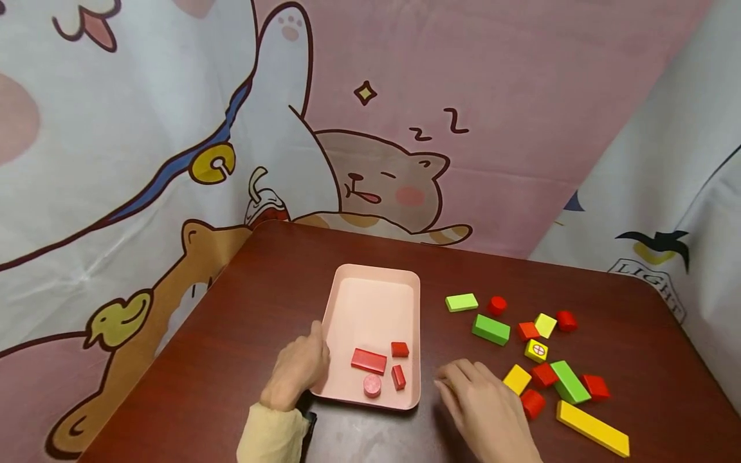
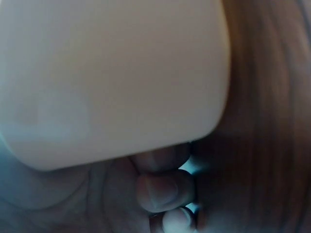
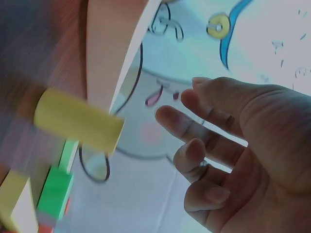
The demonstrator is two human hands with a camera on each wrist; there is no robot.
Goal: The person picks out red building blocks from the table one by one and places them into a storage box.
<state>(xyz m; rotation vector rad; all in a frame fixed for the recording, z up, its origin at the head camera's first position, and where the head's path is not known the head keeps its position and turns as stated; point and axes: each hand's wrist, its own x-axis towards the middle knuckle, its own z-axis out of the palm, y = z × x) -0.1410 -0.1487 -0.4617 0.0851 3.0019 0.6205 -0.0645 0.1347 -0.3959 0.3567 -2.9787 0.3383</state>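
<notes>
My left hand (image 1: pixel 298 366) is at the left wall of a pale pink tray (image 1: pixel 376 289), its fingers curled against it. In the left wrist view the tray's wall (image 2: pixel 112 82) hides part of that hand; the fingertips (image 2: pixel 163 189) show below it. Inside the tray lie a red flat block (image 1: pixel 368 361), two smaller red blocks (image 1: pixel 399 349) and a pinkish-red cylinder (image 1: pixel 372 386). To the tray's right, my right hand (image 1: pixel 477 402) hovers with loosely bent fingers and nothing between them. A yellow cylinder (image 3: pixel 80 121) stands close to it in the right wrist view.
Right of the tray, green blocks (image 1: pixel 491 329), red cylinders (image 1: pixel 496 305), red blocks (image 1: pixel 595 386) and yellow blocks (image 1: pixel 517 379) are scattered on the dark brown table (image 1: pixel 278 276). A long yellow block (image 1: pixel 593 429) lies near the front right. A cartoon-printed cloth (image 1: pixel 492 161) hangs behind the table.
</notes>
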